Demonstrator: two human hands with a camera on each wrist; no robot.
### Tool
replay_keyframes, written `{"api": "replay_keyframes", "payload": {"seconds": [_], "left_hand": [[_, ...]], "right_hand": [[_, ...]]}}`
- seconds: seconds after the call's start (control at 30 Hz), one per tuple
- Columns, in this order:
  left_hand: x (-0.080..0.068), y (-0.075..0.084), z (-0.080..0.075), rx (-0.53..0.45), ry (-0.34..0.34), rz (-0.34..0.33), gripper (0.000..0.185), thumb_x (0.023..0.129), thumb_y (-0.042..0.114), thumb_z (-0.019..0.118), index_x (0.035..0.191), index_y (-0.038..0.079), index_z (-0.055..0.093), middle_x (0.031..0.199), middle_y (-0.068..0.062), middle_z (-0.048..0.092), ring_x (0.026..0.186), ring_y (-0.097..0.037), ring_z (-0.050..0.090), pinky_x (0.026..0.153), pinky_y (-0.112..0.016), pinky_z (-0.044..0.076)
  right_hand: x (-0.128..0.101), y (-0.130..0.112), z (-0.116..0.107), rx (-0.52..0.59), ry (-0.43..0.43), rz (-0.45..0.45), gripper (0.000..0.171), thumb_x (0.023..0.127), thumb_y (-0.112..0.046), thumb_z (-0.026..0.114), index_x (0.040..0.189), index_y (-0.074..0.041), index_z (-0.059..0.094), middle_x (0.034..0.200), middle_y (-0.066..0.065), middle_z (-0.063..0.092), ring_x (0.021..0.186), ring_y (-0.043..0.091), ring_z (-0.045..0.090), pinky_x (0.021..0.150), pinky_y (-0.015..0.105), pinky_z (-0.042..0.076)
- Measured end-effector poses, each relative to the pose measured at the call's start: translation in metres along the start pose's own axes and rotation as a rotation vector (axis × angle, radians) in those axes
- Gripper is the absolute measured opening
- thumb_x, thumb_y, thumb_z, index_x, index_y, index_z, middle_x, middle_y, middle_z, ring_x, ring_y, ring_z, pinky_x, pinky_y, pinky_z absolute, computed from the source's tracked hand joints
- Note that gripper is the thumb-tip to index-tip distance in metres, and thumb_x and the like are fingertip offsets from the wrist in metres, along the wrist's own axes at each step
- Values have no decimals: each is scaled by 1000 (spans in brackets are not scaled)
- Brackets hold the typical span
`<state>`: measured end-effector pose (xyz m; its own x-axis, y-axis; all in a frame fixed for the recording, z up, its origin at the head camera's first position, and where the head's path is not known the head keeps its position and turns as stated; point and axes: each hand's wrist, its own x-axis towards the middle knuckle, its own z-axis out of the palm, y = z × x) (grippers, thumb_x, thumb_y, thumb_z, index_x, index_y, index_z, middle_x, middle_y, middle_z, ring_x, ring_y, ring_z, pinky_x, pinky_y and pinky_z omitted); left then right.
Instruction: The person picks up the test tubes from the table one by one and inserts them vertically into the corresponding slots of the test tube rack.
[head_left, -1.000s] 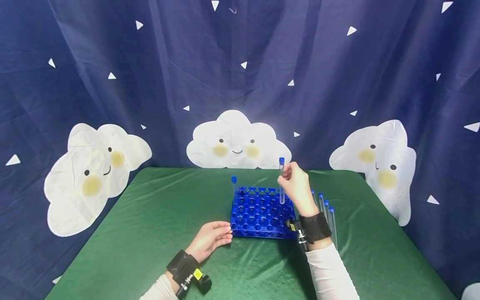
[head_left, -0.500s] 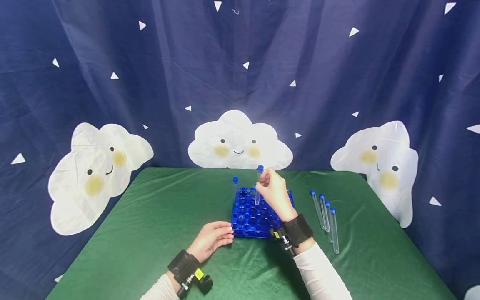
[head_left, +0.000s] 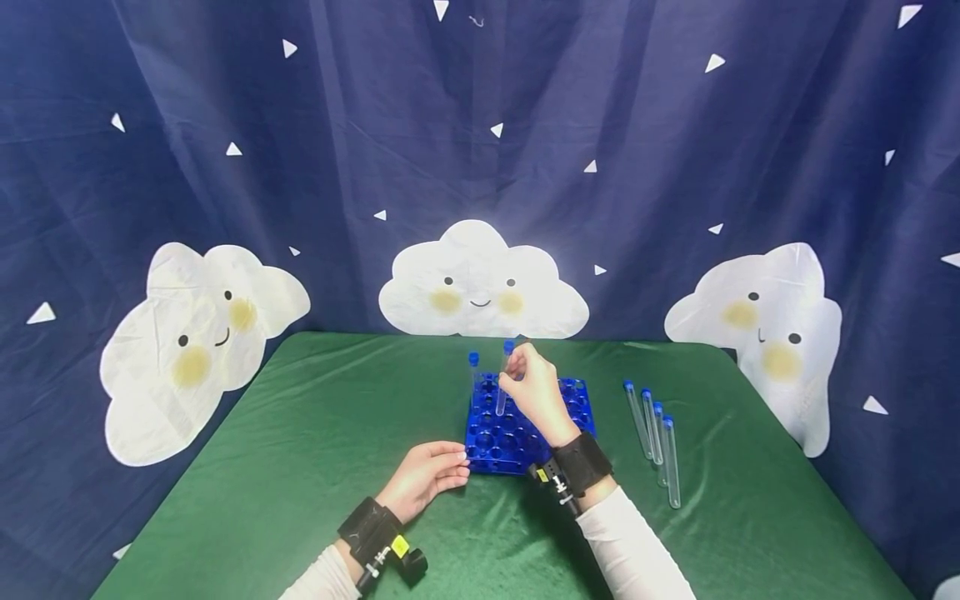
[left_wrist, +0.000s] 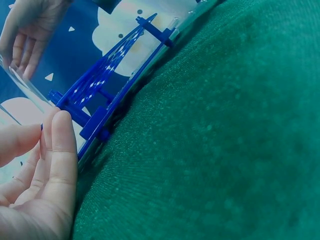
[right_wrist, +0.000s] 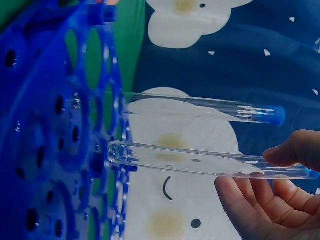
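A blue test-tube rack [head_left: 577, 396] stands on the green table [head_left: 300, 467]. One clear tube with a blue cap [head_left: 473, 371] stands upright in the rack's far left corner. My right hand [head_left: 531, 387] pinches a second capped tube [head_left: 502, 383] near its top and holds it upright just above the rack's holes; the right wrist view shows the tube's round bottom [right_wrist: 117, 150] at the rack's top plate [right_wrist: 60, 125]. My left hand [head_left: 427, 475] rests on the cloth with its fingertips [left_wrist: 62, 135] against the rack's near left corner [left_wrist: 95, 122].
Several spare capped tubes [head_left: 654, 433] lie side by side on the cloth to the right of the rack. A dark blue curtain with white clouds [head_left: 480, 283] hangs behind the table's far edge.
My right hand has carried the tube leftward across the rack, from its right side to near the standing tube, and lowered it. The left hand has stayed at the rack's corner.
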<state>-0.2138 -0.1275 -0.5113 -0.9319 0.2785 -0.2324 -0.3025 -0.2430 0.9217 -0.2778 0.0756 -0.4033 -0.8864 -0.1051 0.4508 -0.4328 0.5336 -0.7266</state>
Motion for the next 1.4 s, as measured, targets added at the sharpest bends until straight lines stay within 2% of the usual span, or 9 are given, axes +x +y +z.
{"api": "replay_keyframes", "payload": {"seconds": [0.13,0.6,1.4], "left_hand": [[0,-1,0,-9,-3,-1,31,92,5,63,119,-9,56,87,-4,69,77,-12,68,76,-26,62],[1,-1,0,8,4,3,36,92,7,64,122,-11,53,88,-4,69,78,-12,68,77,-27,62],[2,-1,0,7,9,-6,35,92,7,64,121,-10,54,88,-4,69,79,-12,68,77,-27,62]], "right_hand": [[-1,6,6,-20,-14,3,20,80,0,67,92,-7,52,86,8,63,79,19,62,72,27,52],[-2,10,12,-78,-85,46,21,78,1,69,85,-7,51,77,7,63,71,17,60,63,27,52],[-3,12,9,-81,-107,66,23,79,-2,70,95,-4,53,87,11,66,80,23,65,71,36,58]]}}
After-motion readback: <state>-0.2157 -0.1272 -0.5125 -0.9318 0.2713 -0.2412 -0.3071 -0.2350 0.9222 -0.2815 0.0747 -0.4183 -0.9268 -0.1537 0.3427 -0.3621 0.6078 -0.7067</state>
